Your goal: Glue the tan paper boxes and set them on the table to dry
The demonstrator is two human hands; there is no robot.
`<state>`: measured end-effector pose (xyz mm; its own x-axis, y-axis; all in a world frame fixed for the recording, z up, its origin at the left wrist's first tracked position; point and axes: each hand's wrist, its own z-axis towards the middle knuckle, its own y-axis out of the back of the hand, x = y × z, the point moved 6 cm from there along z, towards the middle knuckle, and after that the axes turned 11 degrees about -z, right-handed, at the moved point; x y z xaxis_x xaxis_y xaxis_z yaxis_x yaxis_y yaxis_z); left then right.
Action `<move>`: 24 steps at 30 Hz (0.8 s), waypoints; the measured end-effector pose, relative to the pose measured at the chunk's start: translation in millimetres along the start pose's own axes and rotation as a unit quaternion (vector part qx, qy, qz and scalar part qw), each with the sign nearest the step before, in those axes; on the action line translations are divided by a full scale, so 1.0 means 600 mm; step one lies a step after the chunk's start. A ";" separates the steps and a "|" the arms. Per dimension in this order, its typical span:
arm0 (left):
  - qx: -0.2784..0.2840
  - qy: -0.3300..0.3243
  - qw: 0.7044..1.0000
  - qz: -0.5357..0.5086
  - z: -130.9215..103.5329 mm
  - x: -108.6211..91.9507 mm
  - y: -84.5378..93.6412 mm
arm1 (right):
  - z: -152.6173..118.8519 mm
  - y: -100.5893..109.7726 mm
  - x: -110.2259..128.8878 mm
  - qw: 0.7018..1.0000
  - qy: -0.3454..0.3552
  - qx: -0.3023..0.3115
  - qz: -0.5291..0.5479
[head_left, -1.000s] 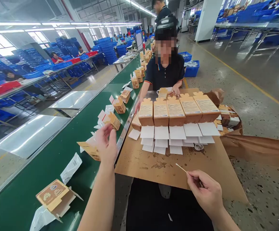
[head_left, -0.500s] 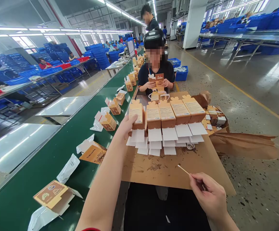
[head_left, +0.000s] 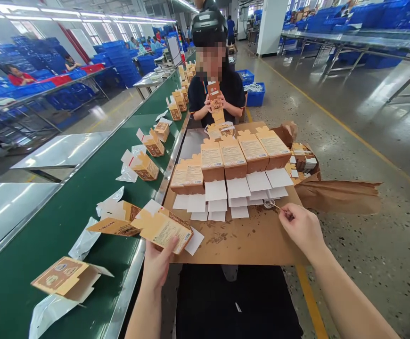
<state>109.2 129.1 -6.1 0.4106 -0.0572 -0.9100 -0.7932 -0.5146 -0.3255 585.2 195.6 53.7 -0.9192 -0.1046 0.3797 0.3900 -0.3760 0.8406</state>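
Near the table's left edge my left hand [head_left: 159, 263] grips a brown and tan carton [head_left: 168, 230], tilted, with its white flap [head_left: 194, 241] sticking out to the right. My right hand [head_left: 302, 228] pinches a cotton swab [head_left: 276, 206]. The swab's far end is at a small clear round dish [head_left: 269, 204] on the table; whether it touches the inside is too small to tell. Beyond both hands stand stacked cartons [head_left: 235, 157] in rows, their white flaps [head_left: 238, 188] hanging toward me. A lower group of cartons [head_left: 187, 176] is at the left of the rows.
Along the left runs a green conveyor belt [head_left: 95, 282] bearing open cartons [head_left: 61, 278] and clear plastic bags [head_left: 85, 240]. A co-worker [head_left: 214, 101] sits across the table [head_left: 233, 245], holding a carton piece. To the right is brown wrapping paper [head_left: 339, 195] around more cartons.
My left hand has lifted a carton off the stack and brought it toward me, leaving a lower spot there. My right hand has moved the swab forward to the dish. The view has shifted.
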 end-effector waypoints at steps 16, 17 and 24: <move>0.003 -0.044 0.996 0.077 -0.015 0.042 -0.027 | -0.119 -0.057 0.139 0.980 0.058 0.000 0.190; 0.004 -0.048 0.996 0.075 -0.019 0.040 -0.031 | -0.136 -0.079 0.177 0.973 0.087 0.027 0.213; -0.003 -0.091 0.991 0.096 -0.036 0.038 -0.046 | -0.175 -0.174 0.312 0.952 0.201 0.066 0.220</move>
<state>150.4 123.4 -12.0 0.1637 0.0012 -0.9865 -0.8459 -0.5144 -0.1410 366.3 118.5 -3.8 -0.6021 -0.5790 0.5498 0.7212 -0.0990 0.6856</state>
